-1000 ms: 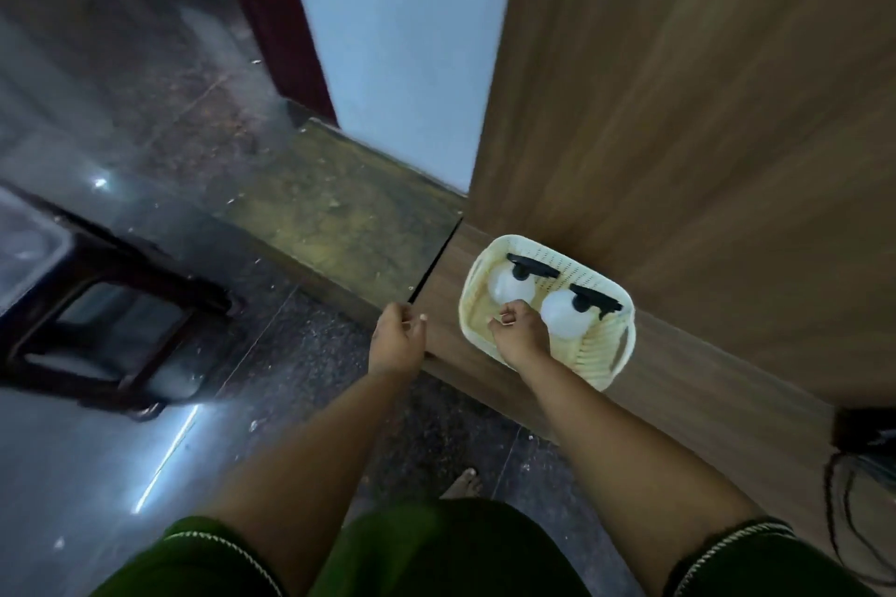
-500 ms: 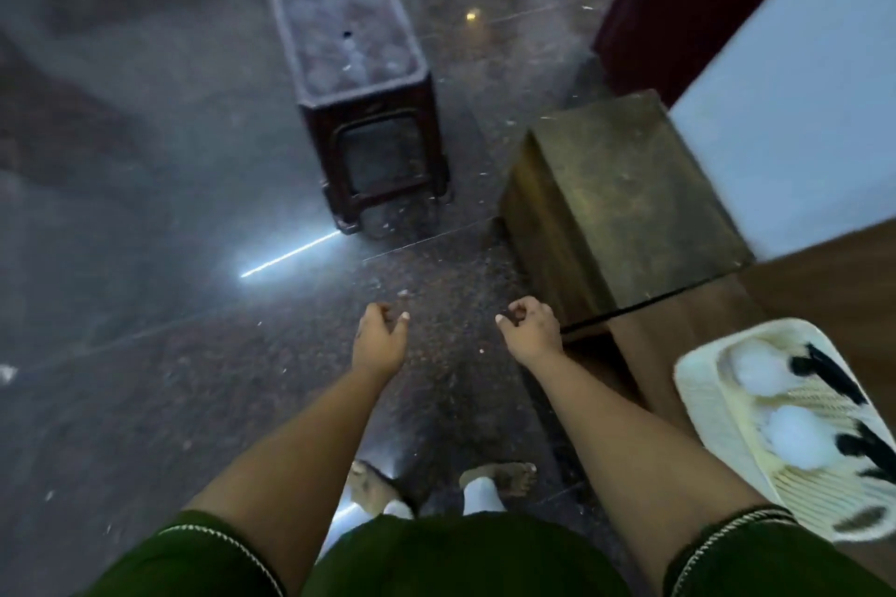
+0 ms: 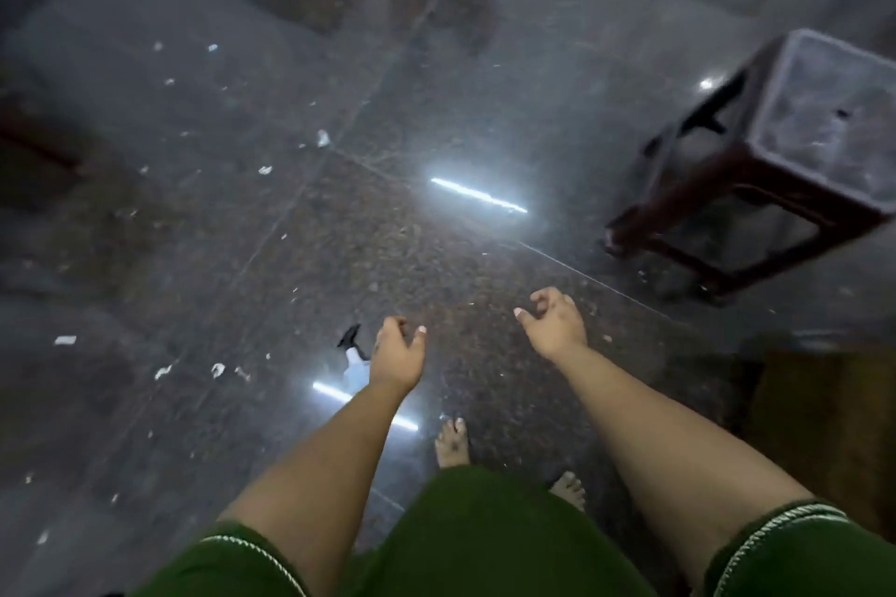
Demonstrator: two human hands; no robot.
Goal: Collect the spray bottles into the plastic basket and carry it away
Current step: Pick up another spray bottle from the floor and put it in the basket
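Observation:
A white spray bottle (image 3: 355,361) with a black trigger head lies on the dark speckled floor, partly hidden behind my left hand (image 3: 395,354). That hand hangs just right of the bottle with loosely curled fingers and holds nothing. My right hand (image 3: 555,322) is further right, also empty with fingers loosely curled. The plastic basket is out of view.
A dark plastic stool (image 3: 776,160) stands at the right. The corner of a brown step (image 3: 824,427) shows at the lower right. Scraps of white litter (image 3: 218,368) dot the floor to the left. My bare feet (image 3: 453,444) are below my hands.
The view has swung left, away from the basket on the wooden ledge. The stool has shifted to the right side, and a spray bottle on the floor has come into sight.

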